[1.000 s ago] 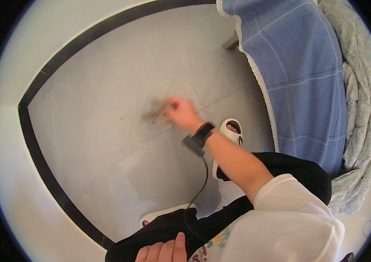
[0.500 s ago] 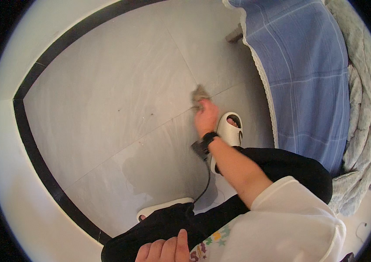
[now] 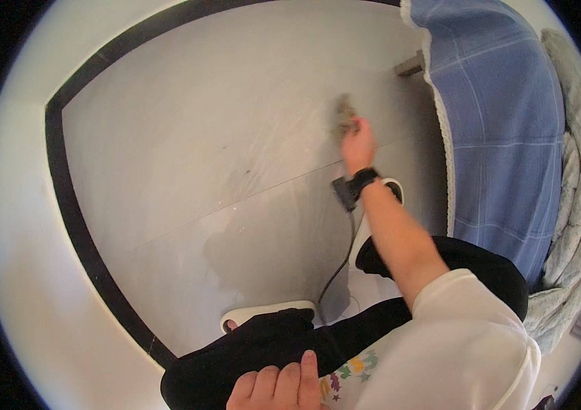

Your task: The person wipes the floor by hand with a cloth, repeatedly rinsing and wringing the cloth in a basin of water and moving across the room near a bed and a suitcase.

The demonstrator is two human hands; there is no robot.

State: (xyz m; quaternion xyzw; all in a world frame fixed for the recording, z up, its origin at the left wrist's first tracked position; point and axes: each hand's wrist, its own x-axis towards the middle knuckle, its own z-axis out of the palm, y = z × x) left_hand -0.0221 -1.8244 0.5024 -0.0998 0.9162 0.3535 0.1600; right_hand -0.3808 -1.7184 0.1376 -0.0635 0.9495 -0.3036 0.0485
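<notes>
My right hand [image 3: 358, 147] reaches out over the floor, closed on one end of a crumpled grey-brown rag [image 3: 346, 109]. Motion smears the rag, which lies against the grey tiles ahead of my fingers. Around that wrist is a black band [image 3: 364, 179] with a small dark box [image 3: 343, 194], and a cable runs from it toward my legs. My left hand [image 3: 277, 388] rests by my black trouser leg at the lower edge, holding nothing I can see. Its fingers lie side by side, the one nearest my shirt stretched out; the palm is hidden.
Grey floor tiles [image 3: 167, 150] carry a few dark specks [image 3: 248, 171]. A black skirting strip [image 3: 65, 171] borders the pale wall. At right hangs a blue checked cover [image 3: 502, 137] with a furniture leg [image 3: 410, 65] beneath it. White slippers [image 3: 270, 311] are on my feet.
My right hand has moved the rag farther away and slightly right across the floor. The whole view has shifted a little. My left hand stays by my leg.
</notes>
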